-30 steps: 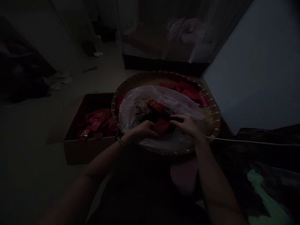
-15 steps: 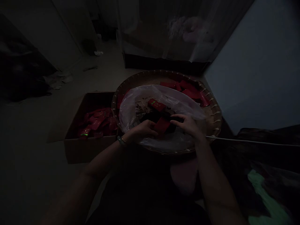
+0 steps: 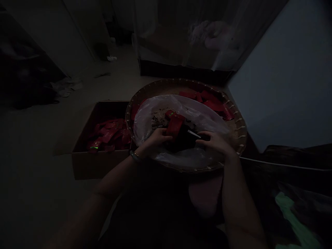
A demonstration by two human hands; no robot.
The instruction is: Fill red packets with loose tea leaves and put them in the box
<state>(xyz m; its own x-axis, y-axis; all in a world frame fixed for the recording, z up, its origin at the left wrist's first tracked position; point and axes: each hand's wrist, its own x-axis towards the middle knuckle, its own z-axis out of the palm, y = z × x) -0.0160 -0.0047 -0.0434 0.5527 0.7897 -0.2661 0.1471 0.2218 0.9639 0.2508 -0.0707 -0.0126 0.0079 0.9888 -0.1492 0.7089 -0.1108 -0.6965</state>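
Note:
In the dim light my left hand (image 3: 157, 139) is closed on the edge of a red packet (image 3: 175, 125), held upright and slightly tilted. My right hand (image 3: 217, 142) pinches a thin pale strip-like tool (image 3: 194, 134), its tip toward the packet; its exact kind is too dark to tell. Both hands are over a crumpled clear plastic sheet (image 3: 178, 159) that holds dark, dry, leaf-like bits (image 3: 158, 117). Another red packet (image 3: 169, 114) lies on those bits, partly behind the held one. The sheet rests in a round woven bamboo tray (image 3: 240, 129).
More red packets (image 3: 212, 102) lie along the tray's far right side. Left of the tray stands an open cardboard box (image 3: 100, 166) with many red packets (image 3: 109, 133) in it. A pale wall (image 3: 282, 79) rises at the right. A white cord (image 3: 280, 164) stretches rightward from near my right wrist.
My left hand has raised and tilted the red packet upright. My right hand has drawn back to the right, and the pale strip now shows in its fingers. The view has shifted slightly.

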